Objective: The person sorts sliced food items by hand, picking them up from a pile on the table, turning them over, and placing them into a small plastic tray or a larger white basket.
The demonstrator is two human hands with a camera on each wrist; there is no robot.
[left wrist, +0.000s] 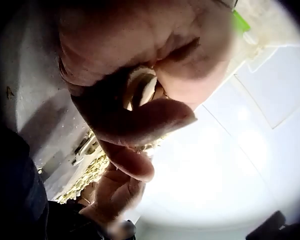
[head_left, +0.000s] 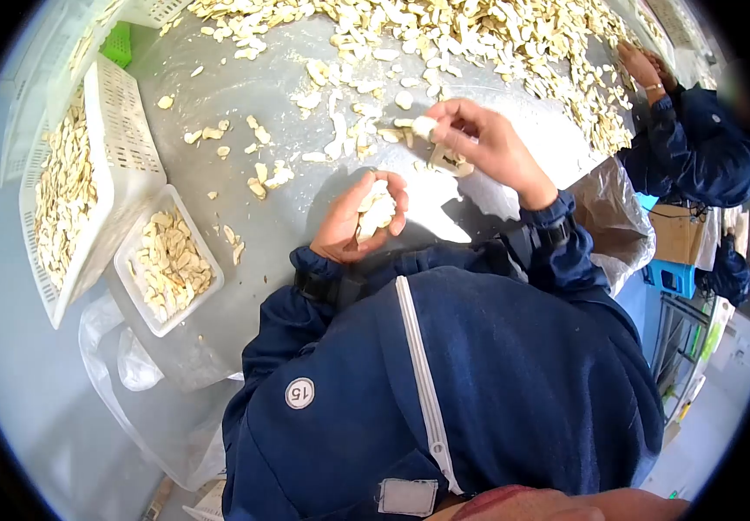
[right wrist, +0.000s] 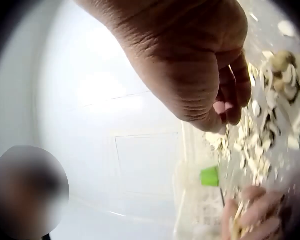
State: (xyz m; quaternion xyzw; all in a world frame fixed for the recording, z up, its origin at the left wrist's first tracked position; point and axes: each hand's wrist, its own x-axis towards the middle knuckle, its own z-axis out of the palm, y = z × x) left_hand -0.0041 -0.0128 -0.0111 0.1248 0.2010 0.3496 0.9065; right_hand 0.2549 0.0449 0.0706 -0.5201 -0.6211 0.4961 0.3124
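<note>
My left hand (head_left: 338,227) cups a small handful of pale, flat dried slices (head_left: 377,211) close to my body. In the left wrist view its fingers curl around the slices (left wrist: 149,89), and part of the handful is hidden in the palm. Over the metal table (head_left: 292,82), my right hand (head_left: 495,146) pinches one pale slice (head_left: 424,128) between thumb and fingers. A pale piece with dark marks (head_left: 450,161) lies just below that hand. Loose slices (head_left: 340,130) are scattered on the table ahead of both hands.
A large slice heap (head_left: 496,39) covers the table's far side. On the left are a white perforated crate (head_left: 128,130) and a white tray (head_left: 210,260), both holding slices. A clear plastic bag (head_left: 614,217) stands at the right. Another person's hand (head_left: 640,65) reaches in at the far right.
</note>
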